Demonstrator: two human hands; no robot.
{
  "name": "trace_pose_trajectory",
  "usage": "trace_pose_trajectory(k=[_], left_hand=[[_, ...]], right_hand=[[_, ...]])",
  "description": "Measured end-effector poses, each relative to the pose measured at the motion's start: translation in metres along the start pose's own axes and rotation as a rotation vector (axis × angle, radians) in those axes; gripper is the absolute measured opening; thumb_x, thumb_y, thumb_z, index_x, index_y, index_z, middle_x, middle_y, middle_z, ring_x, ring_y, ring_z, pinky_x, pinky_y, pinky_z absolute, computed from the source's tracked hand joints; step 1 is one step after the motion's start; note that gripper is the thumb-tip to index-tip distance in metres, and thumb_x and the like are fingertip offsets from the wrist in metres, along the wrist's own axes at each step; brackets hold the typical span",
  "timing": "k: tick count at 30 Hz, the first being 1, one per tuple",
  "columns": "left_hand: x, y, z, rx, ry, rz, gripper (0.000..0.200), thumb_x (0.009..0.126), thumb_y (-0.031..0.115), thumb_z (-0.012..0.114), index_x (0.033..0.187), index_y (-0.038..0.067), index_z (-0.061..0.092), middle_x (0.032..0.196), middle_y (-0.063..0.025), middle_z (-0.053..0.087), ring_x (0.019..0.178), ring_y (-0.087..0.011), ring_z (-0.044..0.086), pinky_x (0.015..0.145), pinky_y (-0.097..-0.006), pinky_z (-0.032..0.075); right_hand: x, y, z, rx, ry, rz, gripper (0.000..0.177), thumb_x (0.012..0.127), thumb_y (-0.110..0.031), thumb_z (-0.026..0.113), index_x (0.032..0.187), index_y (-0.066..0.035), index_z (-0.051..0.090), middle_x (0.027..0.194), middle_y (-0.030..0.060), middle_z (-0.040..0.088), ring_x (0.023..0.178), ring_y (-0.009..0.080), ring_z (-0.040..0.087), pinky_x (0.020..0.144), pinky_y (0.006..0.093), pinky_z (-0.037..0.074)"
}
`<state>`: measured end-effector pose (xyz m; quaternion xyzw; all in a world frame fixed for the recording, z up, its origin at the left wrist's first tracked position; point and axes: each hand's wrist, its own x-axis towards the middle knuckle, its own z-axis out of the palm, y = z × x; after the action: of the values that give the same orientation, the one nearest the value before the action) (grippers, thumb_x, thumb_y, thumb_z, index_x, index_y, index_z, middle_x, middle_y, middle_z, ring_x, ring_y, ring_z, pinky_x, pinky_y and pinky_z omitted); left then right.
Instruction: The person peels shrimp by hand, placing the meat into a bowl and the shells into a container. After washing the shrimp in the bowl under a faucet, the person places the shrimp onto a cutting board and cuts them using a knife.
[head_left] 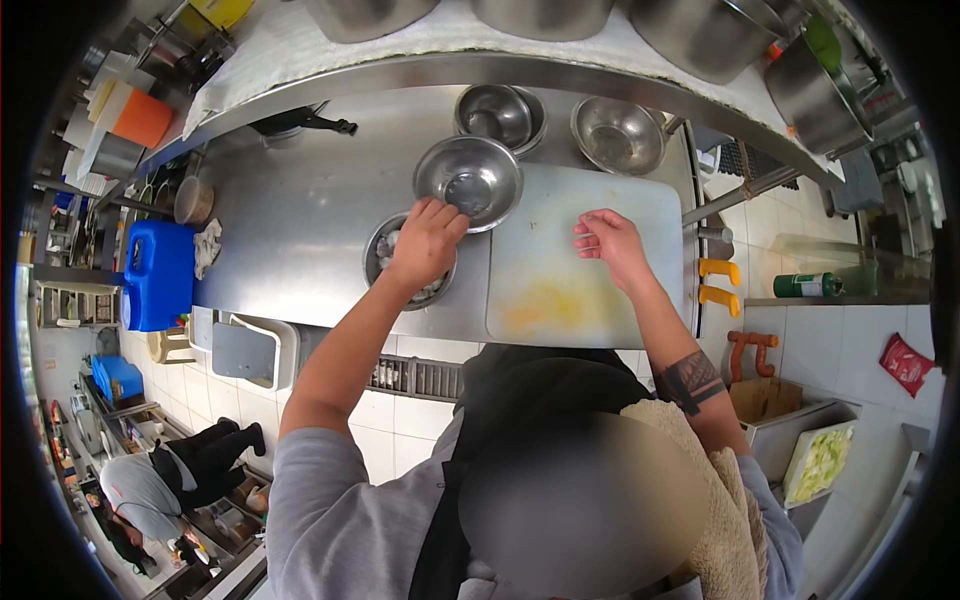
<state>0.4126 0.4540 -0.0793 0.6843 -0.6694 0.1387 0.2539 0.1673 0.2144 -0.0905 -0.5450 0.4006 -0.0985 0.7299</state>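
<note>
My left hand [430,238] is closed at the near rim of a steel bowl [468,180], its fingers bent over the edge. Below that hand and partly hidden by it, a second steel bowl [432,292] holds pale, whitish pieces. Over the white cutting board [585,275], my right hand [607,240] has its fingers loosely curled and apart, with nothing visible in them. Yellow stains mark the near part of the board.
Nested steel bowls [497,118] and another bowl [618,135] stand behind the board. A shelf [480,70] with large pots spans the back. Blue jug [160,275] at left; yellow handles [720,285] at right. Another person [150,490] bends at lower left.
</note>
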Motion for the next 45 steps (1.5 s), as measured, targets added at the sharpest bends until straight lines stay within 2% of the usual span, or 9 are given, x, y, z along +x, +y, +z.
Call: trace_pose_trajectory(k=[15,19,22,26,27,29,33,37,45], left_hand=[[0.008,-0.032,0.029,0.017,-0.253,-0.226,0.02,0.081,0.0,0.064,0.1,0.004,0.067,0.1,-0.0147,0.069,0.102,-0.0366,0.064,0.089,-0.0473,0.053],[0.006,-0.034,0.027,-0.114,-0.242,-0.304,0.029,0.088,0.018,0.075,0.111,0.001,0.07,0.11,-0.0181,0.072,0.111,-0.0387,0.065,0.096,-0.0481,0.052],[0.001,-0.002,0.002,-0.039,-0.177,-0.629,0.027,0.088,0.02,0.074,0.108,0.001,0.072,0.112,-0.0176,0.072,0.112,-0.0396,0.064,0.097,-0.0488,0.051],[-0.038,0.04,-0.006,0.125,-0.198,-0.848,0.025,0.088,0.021,0.074,0.106,0.003,0.074,0.113,-0.0166,0.07,0.11,-0.042,0.064,0.097,-0.0495,0.051],[-0.069,0.037,0.011,0.165,-0.126,-0.671,0.022,0.086,0.02,0.075,0.101,0.004,0.073,0.111,-0.0174,0.067,0.106,-0.0421,0.064,0.096,-0.0515,0.051],[-0.064,0.069,0.008,0.149,-0.08,-0.731,0.018,0.086,0.017,0.075,0.097,0.004,0.072,0.112,-0.0188,0.067,0.107,-0.0411,0.064,0.096,-0.0517,0.051],[-0.064,0.092,0.003,0.237,-0.155,-0.932,0.023,0.084,0.015,0.075,0.104,0.003,0.072,0.115,-0.0186,0.067,0.106,-0.0413,0.066,0.094,-0.0497,0.054],[-0.077,0.09,-0.011,0.215,-0.238,-1.12,0.027,0.084,0.009,0.071,0.11,0.003,0.071,0.114,-0.0187,0.067,0.105,-0.0419,0.067,0.091,-0.0493,0.055],[-0.101,0.049,-0.039,0.163,-0.415,-0.849,0.04,0.078,0.003,0.072,0.117,0.013,0.072,0.123,-0.0084,0.07,0.112,-0.0392,0.063,0.098,-0.0472,0.054]], right_hand=[[-0.099,-0.014,-0.077,-0.043,0.219,-0.211,0.02,0.104,-0.014,0.06,0.113,0.001,0.068,0.104,0.0099,0.073,0.087,0.0165,0.07,0.077,0.03,0.057],[-0.15,-0.019,-0.164,-0.373,0.64,-0.69,0.017,0.103,-0.015,0.059,0.112,-0.004,0.068,0.103,0.0059,0.072,0.082,0.0117,0.065,0.072,0.0285,0.055],[-0.168,-0.016,-0.255,-0.372,1.025,-0.616,0.017,0.101,-0.022,0.062,0.107,-0.007,0.068,0.095,0.0037,0.072,0.077,0.0106,0.062,0.064,0.0293,0.055],[-0.139,0.036,-0.323,-0.246,0.723,0.158,0.039,0.096,-0.041,0.071,0.107,-0.004,0.068,0.088,0.0064,0.074,0.07,0.0148,0.07,0.064,0.0271,0.055],[-0.125,0.042,-0.321,-0.065,0.514,0.405,0.047,0.094,-0.05,0.073,0.108,-0.006,0.068,0.087,0.007,0.074,0.069,0.0162,0.071,0.063,0.0275,0.056],[-0.108,0.04,-0.291,0.033,0.3,0.507,0.041,0.099,-0.051,0.066,0.107,-0.012,0.066,0.085,0.0098,0.076,0.066,0.017,0.071,0.061,0.0309,0.058],[-0.068,0.095,-0.332,0.182,0.009,0.304,0.037,0.095,-0.043,0.068,0.107,-0.007,0.066,0.087,0.0109,0.072,0.064,0.0172,0.067,0.056,0.032,0.056],[-0.15,0.039,-0.322,0.105,-0.046,0.44,0.042,0.084,-0.015,0.062,0.123,0.002,0.056,0.087,0.0165,0.068,0.062,0.0275,0.065,0.056,0.0383,0.056],[-0.325,0.07,-0.32,0.157,-0.004,0.499,0.042,0.075,0.004,0.057,0.116,-0.003,0.056,0.086,0.0123,0.065,0.068,0.025,0.067,0.06,0.038,0.058]])
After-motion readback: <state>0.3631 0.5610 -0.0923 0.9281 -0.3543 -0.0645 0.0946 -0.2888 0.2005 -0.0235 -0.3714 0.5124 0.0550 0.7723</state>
